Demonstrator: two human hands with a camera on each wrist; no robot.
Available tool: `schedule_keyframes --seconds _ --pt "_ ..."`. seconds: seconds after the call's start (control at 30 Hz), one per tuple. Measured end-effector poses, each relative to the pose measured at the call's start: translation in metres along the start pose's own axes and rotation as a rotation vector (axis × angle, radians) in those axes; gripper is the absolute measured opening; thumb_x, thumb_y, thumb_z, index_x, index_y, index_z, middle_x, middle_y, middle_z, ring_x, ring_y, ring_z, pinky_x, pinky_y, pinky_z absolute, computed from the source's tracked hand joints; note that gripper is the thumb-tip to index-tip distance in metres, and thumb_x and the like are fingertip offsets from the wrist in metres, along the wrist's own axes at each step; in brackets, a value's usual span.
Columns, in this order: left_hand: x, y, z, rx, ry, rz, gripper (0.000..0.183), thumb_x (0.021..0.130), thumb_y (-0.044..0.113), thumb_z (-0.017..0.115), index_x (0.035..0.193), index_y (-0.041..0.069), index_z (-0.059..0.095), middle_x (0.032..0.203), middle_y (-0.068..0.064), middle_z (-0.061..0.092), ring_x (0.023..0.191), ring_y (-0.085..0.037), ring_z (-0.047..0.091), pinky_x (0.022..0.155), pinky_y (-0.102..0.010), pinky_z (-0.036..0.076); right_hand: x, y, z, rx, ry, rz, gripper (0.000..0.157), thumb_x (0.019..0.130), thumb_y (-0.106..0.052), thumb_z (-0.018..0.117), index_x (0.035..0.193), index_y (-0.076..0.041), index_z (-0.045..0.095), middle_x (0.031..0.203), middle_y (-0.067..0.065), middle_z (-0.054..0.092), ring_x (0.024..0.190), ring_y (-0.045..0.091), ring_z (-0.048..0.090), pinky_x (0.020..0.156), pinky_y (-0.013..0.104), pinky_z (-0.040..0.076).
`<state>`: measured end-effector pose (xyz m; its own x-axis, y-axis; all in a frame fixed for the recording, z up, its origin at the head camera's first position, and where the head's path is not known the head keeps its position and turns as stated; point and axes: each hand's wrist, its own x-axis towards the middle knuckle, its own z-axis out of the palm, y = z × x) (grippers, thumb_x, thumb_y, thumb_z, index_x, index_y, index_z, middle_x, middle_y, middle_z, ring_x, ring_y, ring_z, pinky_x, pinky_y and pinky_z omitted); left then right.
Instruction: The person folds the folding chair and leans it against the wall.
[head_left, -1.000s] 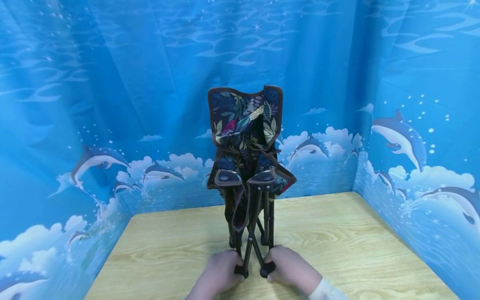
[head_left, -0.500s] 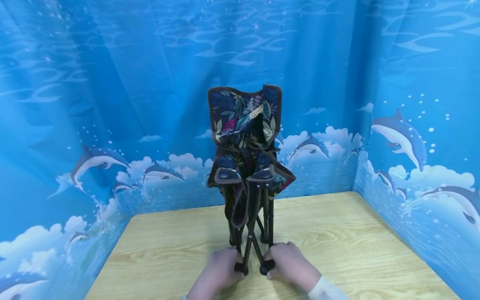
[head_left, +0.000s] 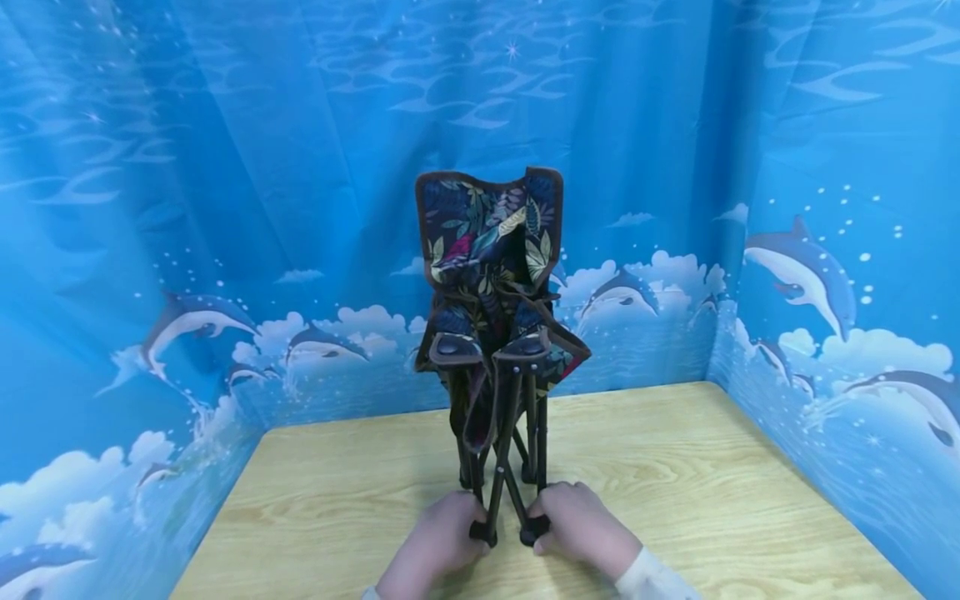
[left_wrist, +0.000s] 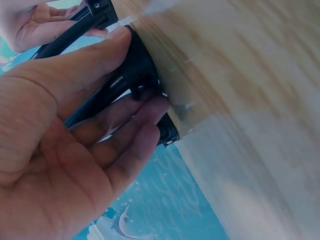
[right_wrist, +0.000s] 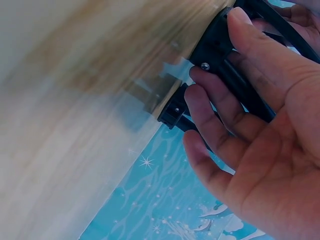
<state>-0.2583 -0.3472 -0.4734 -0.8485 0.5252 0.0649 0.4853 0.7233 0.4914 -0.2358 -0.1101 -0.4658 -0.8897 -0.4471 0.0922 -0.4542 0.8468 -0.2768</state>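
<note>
A small folding chair with dark leaf-patterned fabric and brown edging stands upright on the table, its frame drawn together. Thin black legs cross below the seat. At the front left foot, my left hand pinches the black plastic end between thumb and fingers. My right hand grips the front right foot in the same way. In the left wrist view the thumb lies on the black foot, fingers behind it. The right wrist view shows the thumb on the other foot. Both feet touch the tabletop.
The light wood-grain table extends to both sides of the chair. Blue curtains printed with dolphins and clouds hang behind and at the sides. The chair's rear feet stand farther back on the table.
Almost nothing differs. Both hands keep their hold on the front feet, and the chair appears very slightly higher in the view.
</note>
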Motion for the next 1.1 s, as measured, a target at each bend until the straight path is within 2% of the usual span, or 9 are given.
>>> schedule_keyframes --seconds 0.23,0.47,0.73,1.1 --pt "-0.0005 -0.0012 0.0016 -0.023 0.021 0.043 0.015 0.074 0.013 0.093 0.078 0.019 0.080 0.079 0.012 0.071 0.074 -0.001 0.059 0.068 -0.026 0.052 0.0012 0.0020 -0.0003 0.002 -0.004 -0.008 0.022 0.070 -0.030 0.095 0.088 -0.029 0.083 0.091 -0.013 0.080 0.084 0.008 0.069 0.074 0.039 0.054" --pt "-0.0018 -0.0006 0.0010 -0.032 0.028 0.041 0.016 0.073 0.011 0.092 0.078 0.017 0.078 0.078 0.011 0.071 0.072 -0.001 0.059 0.068 -0.026 0.053 0.0020 0.0038 0.0023 0.033 -0.002 -0.019 0.020 0.070 -0.027 0.096 0.085 -0.026 0.082 0.088 -0.012 0.078 0.079 0.007 0.067 0.069 0.030 0.054" --pt "0.0045 -0.0021 -0.0007 -0.024 0.003 0.003 0.017 0.074 0.012 0.093 0.084 0.016 0.079 0.085 0.006 0.073 0.081 -0.009 0.066 0.075 -0.032 0.057 0.0045 0.0055 0.0025 0.037 0.016 -0.011 0.022 0.070 -0.028 0.096 0.088 -0.024 0.083 0.089 -0.010 0.079 0.080 0.009 0.068 0.070 0.031 0.055" --pt "0.0055 -0.0021 -0.0024 0.016 0.026 0.025 0.018 0.073 0.012 0.093 0.082 0.016 0.078 0.083 0.008 0.072 0.079 -0.009 0.065 0.073 -0.031 0.056 0.0061 0.0063 0.0017 0.025 0.027 -0.030 0.021 0.069 -0.026 0.096 0.084 -0.025 0.082 0.088 -0.011 0.078 0.079 0.008 0.068 0.068 0.031 0.055"
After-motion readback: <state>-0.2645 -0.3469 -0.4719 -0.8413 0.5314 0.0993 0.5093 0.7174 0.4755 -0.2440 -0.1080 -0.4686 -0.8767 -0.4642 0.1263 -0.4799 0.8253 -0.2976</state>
